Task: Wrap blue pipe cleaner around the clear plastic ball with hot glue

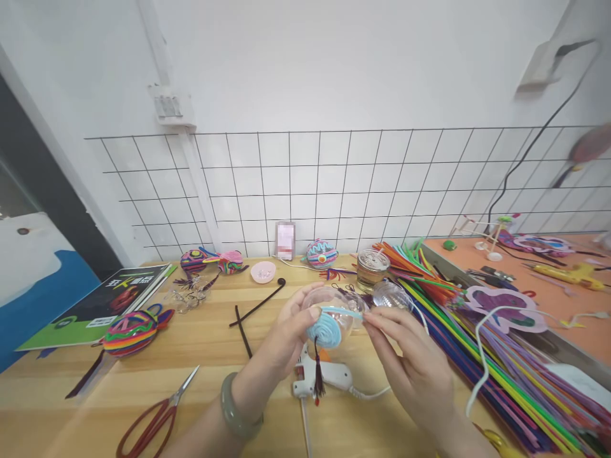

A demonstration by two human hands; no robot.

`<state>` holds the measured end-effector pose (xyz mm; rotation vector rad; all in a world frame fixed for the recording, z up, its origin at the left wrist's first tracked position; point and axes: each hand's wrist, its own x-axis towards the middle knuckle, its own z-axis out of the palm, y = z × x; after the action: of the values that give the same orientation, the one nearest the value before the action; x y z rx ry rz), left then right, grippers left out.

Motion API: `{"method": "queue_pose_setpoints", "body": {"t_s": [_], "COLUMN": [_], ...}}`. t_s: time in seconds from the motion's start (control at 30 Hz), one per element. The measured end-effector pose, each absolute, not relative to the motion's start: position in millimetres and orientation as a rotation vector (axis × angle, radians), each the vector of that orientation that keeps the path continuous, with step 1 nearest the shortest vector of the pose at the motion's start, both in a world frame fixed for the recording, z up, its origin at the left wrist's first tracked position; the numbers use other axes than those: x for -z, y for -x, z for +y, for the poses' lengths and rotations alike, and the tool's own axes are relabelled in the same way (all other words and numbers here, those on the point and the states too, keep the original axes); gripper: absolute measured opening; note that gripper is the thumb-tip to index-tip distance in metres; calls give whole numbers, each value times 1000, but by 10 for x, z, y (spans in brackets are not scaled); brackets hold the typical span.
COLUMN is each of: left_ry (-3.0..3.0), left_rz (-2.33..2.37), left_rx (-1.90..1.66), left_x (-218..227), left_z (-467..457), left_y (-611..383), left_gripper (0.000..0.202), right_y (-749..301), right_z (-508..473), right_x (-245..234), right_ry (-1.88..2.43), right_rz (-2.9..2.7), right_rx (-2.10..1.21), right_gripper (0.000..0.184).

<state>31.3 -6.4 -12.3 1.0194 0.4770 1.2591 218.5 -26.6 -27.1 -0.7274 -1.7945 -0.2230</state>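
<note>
Above wooden table (210,343), near centre: clear ball (330,297) w/ lt-blue coil (326,331), held up in L hand (292,327).
Gripping ball from its side w/ L hand, thumb at coil's upper-L edge, green bangle (228,407) on wrist. Pinching end of lt-blue strand (346,312) btwn thumb & fingers of R hand (415,359); runs straight from coil to R. Noted below coil: dark tassel (318,374), partly in front of white glue gun (338,375). To L: red-handled scissors (174,399), flat on table. To R: multicol. pipe cleaners (506,375), long bundle. At rear: phone (285,240), upright, near pink dish (262,272).
</note>
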Motion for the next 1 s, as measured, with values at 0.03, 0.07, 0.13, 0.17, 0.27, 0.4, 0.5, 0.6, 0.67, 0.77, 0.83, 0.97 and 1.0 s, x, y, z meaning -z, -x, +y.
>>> {"method": "queue_pose_setpoints", "body": {"t_s": [0.03, 0.07, 0.13, 0.17, 0.27, 0.4, 0.5, 0.6, 0.67, 0.77, 0.83, 0.97, 1.0], "left_ry": [-1011, -996, -955, -936, -915, -932, -937, -925, -920, -902, -882, -855, -846], "left_rz": [493, 509, 538, 549, 556, 543, 545, 544, 552, 564, 565, 569, 572], "left_rx": [-1267, -1277, -1303, -1316, -1347, -1362, -1360, -1364, -1366, -1382, -1392, -1388, -1385], "left_x": [124, 126, 134, 140, 164, 188, 197, 202, 204, 204, 206, 202, 198], "left_z": [-64, -64, -65, -66, -60, -50, -55, -66, -71, -73, -71, -75, -80], "left_y": [-315, -317, -323, -328, -349, -373, -380, -389, -400, -418, -429, -448, -454], "left_gripper": [50, 50, 48, 47, 46, 43, 43, 42, 42, 46, 48, 50, 50], "right_y": [-2180, -2173, -2153, -2140, -2092, -2037, -2017, -2009, -2005, -2001, -2000, -2000, -2001], "right_z": [-277, -287, -304, -312, -338, -371, -386, -387, -385, -386, -390, -397, -396], "right_x": [271, 272, 274, 276, 280, 278, 270, 265, 265, 268, 269, 267, 267], "right_ry": [714, 702, 678, 669, 649, 631, 629, 628, 631, 630, 626, 622, 621], "right_rz": [-1798, -1806, -1825, -1836, -1861, -1853, -1829, -1814, -1800, -1784, -1779, -1788, -1789], "right_rx": [240, 248, 237, 219, 146, 64, 14, -5, -7, -8, -7, -1, 0], "right_gripper": [30, 30, 32, 33, 37, 41, 43, 43, 43, 43, 42, 43, 43]}}
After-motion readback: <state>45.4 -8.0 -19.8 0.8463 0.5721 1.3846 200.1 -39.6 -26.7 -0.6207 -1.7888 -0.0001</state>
